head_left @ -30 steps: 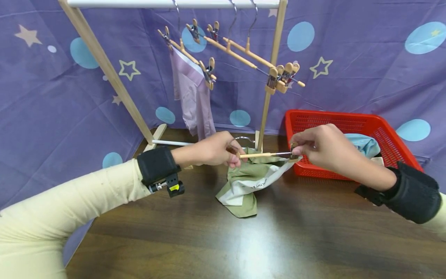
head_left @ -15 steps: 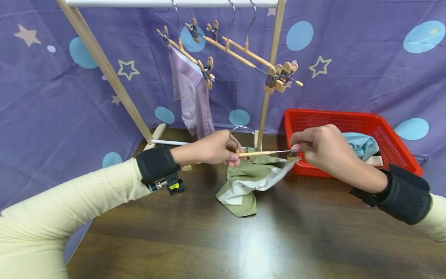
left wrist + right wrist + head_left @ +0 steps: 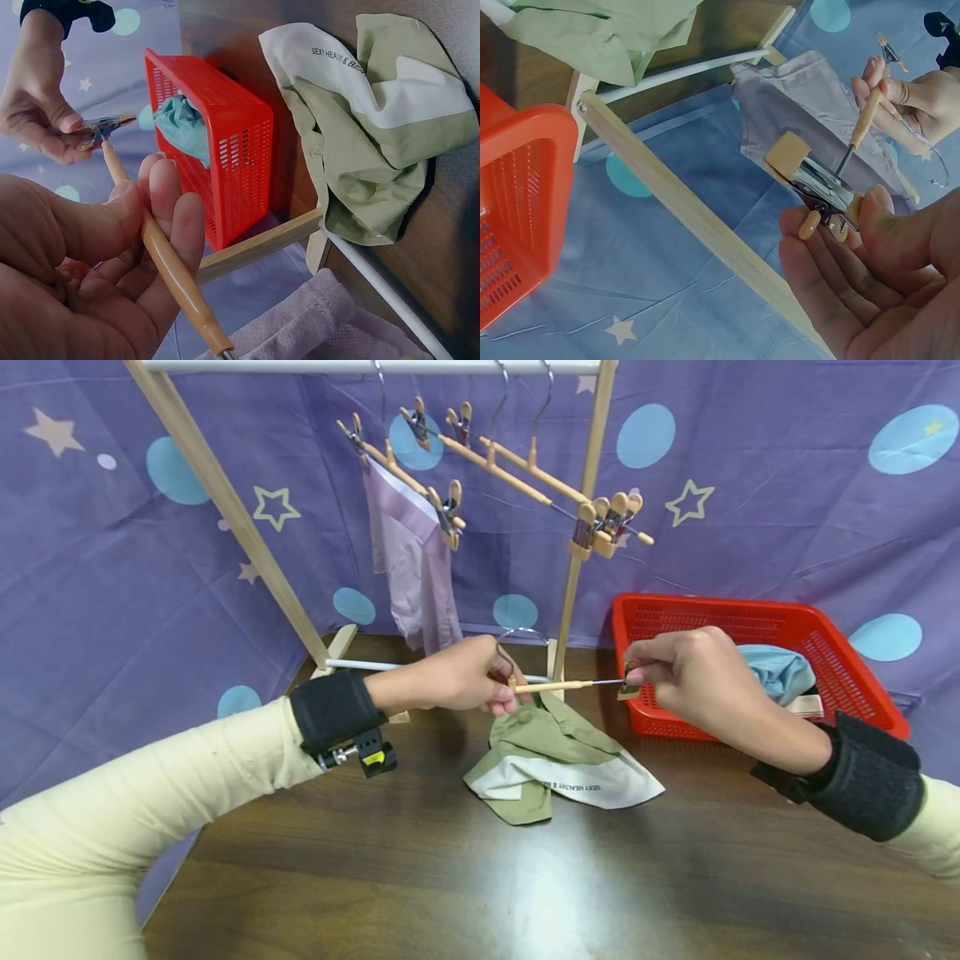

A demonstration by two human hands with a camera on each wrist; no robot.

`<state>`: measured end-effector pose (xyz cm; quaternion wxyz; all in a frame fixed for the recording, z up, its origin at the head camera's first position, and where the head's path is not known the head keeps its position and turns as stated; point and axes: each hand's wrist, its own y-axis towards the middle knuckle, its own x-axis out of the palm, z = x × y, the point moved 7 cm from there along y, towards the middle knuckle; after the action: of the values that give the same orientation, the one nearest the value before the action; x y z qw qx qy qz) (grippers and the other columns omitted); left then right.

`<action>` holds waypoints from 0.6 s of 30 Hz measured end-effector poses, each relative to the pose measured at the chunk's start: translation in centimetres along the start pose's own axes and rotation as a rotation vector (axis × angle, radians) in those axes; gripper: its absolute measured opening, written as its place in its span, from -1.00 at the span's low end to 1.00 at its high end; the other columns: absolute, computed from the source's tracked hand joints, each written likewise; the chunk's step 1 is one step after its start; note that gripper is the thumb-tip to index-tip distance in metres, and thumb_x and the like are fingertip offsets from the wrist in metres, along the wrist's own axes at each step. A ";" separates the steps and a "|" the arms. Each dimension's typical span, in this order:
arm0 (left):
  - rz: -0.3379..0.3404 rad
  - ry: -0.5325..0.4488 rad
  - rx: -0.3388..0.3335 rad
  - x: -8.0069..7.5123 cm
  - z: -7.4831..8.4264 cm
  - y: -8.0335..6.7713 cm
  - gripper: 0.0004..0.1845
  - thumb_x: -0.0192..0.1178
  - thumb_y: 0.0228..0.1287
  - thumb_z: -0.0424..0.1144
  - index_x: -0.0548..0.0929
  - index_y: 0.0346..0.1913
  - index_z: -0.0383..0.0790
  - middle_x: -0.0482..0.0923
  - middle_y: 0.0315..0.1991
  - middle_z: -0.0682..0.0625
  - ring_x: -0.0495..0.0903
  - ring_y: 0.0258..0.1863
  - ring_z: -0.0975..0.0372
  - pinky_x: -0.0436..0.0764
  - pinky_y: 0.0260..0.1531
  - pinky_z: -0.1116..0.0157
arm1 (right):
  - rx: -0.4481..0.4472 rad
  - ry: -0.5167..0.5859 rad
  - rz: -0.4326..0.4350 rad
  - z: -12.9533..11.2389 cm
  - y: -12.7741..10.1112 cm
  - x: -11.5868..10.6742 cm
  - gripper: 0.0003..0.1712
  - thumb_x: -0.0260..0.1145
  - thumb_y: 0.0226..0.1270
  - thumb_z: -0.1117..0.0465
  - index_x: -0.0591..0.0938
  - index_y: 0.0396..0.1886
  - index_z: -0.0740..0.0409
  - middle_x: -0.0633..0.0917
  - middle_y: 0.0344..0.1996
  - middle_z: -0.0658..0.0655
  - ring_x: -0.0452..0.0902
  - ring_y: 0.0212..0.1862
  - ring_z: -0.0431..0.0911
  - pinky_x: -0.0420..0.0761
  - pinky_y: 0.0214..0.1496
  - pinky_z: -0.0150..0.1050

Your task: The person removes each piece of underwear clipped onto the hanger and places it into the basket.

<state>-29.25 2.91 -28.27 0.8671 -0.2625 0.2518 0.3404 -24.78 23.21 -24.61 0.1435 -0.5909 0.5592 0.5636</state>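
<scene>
A wooden clip hanger [image 3: 558, 687] is held level above the table between both hands. My left hand [image 3: 491, 689] grips its bar near the metal hook [image 3: 517, 639]; the left wrist view shows the bar [image 3: 169, 270] lying across my curled fingers. My right hand [image 3: 639, 677] pinches the clip [image 3: 627, 690] at the bar's right end, and that clip [image 3: 817, 187] has no cloth in it. An olive-green garment [image 3: 551, 752] with a white lining lies crumpled on the table right under the hanger, touching neither hand.
A red basket [image 3: 750, 608] at the right holds a light blue cloth [image 3: 780, 670]. The wooden rack [image 3: 577, 568] behind carries a lilac garment [image 3: 412, 560] on one hanger and two bare clip hangers [image 3: 540, 477]. Dark tabletop [image 3: 525, 877] lies in front.
The green garment's right corner, earlier raised at the hanger's right clip, has dropped and now lies spread on the table. The hanger and both hands have barely moved.
</scene>
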 end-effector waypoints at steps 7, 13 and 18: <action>0.004 0.053 0.019 -0.1 -0.1 -0.3 -0.82 0.17 0.41 -0.53 0.72 -0.04 -0.49 0.79 -0.20 -0.19 0.66 -0.46 0.36 0.75 -0.32 0.46 | 0.015 0.027 -0.075 -0.2 0.1 0.2 -0.70 0.25 0.11 0.58 0.79 -0.28 0.24 0.80 -0.44 0.12 0.60 -0.49 -0.17 0.17 -0.66 -0.41; -0.003 0.049 -0.005 0.2 -0.3 -0.7 -0.84 0.21 0.38 -0.53 0.74 -0.07 -0.45 0.80 -0.28 -0.18 0.68 -0.46 0.36 0.77 -0.30 0.43 | 0.004 0.023 -0.140 -0.3 0.2 0.3 -0.78 0.36 0.18 0.52 0.79 -0.23 0.23 0.79 -0.43 0.10 0.49 -0.50 -0.18 0.35 -0.59 -0.40; -0.010 0.010 -0.011 0.4 -0.4 -1.1 -0.82 0.22 0.38 -0.52 0.73 -0.03 -0.46 0.80 -0.22 -0.20 0.70 -0.45 0.35 0.78 -0.26 0.40 | -0.017 0.029 -0.169 -0.3 0.3 0.1 -0.77 0.47 0.18 0.46 0.79 -0.16 0.22 0.80 -0.35 0.09 0.63 -0.38 -0.17 0.62 -0.38 -0.35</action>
<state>-28.29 2.19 -28.50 0.8661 -0.2703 0.2530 0.3359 -24.87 22.83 -24.48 0.1773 -0.6453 0.5044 0.5457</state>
